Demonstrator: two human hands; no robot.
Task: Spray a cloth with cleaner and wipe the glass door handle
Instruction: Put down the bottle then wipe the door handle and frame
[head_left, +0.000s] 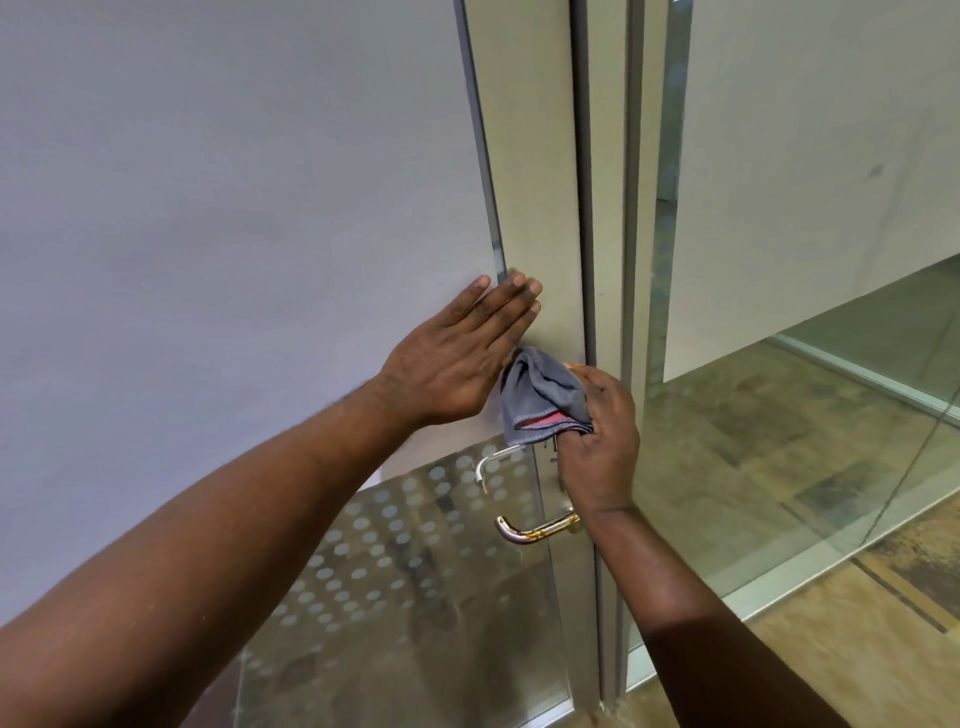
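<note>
The right hand (597, 436) grips a bunched grey cloth (543, 397) against the door frame, above the handle (535, 527) (seemingly clear of it); the left hand (457, 358) presses flat, fingers straight, on the glass door (234, 234).

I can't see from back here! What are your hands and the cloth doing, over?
Left hand flat on the door. Right hand grips grey cloth, above the handle, not on it. Wrist hides handle's base.
</note>
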